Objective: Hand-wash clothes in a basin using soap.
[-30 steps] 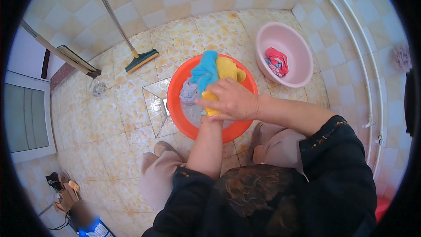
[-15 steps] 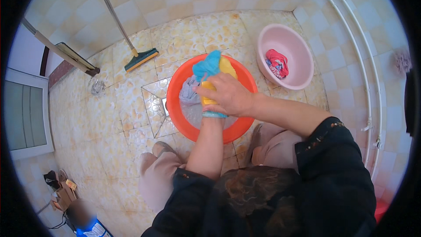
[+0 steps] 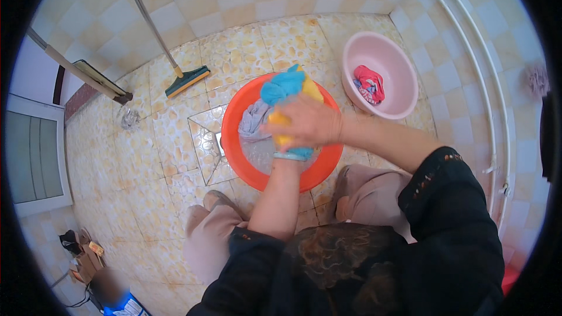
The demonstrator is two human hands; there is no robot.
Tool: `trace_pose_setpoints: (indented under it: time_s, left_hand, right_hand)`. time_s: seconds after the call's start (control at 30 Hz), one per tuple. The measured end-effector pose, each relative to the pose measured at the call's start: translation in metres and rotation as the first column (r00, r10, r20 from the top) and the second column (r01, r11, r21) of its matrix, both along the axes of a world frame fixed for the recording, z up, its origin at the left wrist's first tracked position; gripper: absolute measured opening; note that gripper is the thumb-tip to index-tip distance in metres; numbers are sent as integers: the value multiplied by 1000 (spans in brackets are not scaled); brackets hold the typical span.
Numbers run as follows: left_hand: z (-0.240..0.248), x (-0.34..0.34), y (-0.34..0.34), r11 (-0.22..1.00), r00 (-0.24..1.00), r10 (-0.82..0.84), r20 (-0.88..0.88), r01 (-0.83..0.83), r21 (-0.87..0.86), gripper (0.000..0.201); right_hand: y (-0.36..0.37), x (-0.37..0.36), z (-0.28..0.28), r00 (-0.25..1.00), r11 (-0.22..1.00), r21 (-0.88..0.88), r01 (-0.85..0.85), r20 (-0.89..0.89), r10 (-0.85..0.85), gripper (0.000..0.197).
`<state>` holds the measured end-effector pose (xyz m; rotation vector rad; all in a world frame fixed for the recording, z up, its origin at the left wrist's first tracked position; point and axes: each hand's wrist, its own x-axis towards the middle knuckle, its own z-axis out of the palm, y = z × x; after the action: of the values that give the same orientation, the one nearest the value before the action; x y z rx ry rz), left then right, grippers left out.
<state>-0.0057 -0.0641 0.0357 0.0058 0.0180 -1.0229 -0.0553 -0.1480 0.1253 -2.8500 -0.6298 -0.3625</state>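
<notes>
A blue and yellow cloth [image 3: 281, 86] is bunched over an orange-red basin [image 3: 232, 158] on the floor between my feet. My left hand reaches into the cloth, which covers it down to the wrist [image 3: 287, 165]; its fingers are hidden. Across the top, my right hand [image 3: 307, 120] is closed over a yellow part, blurred by motion. Whether that yellow part is all cloth cannot be made out. Beside the hands, a greyish-lilac cloth [image 3: 254, 120] lies in the basin, above cloudy, sudsy water [image 3: 257, 153].
A pale pink basin [image 3: 404, 64] with a red patterned cloth [image 3: 370, 85] stands at the far right. A floor squeegee [image 3: 187, 81] and a flat mop [image 3: 99, 76] lean at the left. Pipes [image 3: 486, 111] run down the right wall. A tiled drain area [image 3: 202, 146] adjoins the orange-red basin.
My right hand has shifted slightly over the cloth and is now smeared by motion. The blue part of the cloth has sagged a little and moved slightly right.
</notes>
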Motion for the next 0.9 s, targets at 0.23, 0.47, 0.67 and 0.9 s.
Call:
trace_pose_setpoints:
  time_s: [0.23,0.47,0.67,0.9]
  left_hand:
    - [16,-9,-4,976,998,-50,29,42,212,38]
    - [82,29,19,900,737,68,672,-336,278,36]
    - [42,17,6,952,984,167,61,-177,249,34]
    - [112,16,-16,832,996,-53,65,8,555,35]
  right_hand:
    - [-73,54,-8,686,683,113,721,-256,-682,44]
    - [-99,0,1,489,1,545,839,-752,-443,45]
    - [-56,-6,6,635,-260,657,708,-753,-172,48]
    - [-43,24,-2,638,-6,679,734,-693,-334,48]
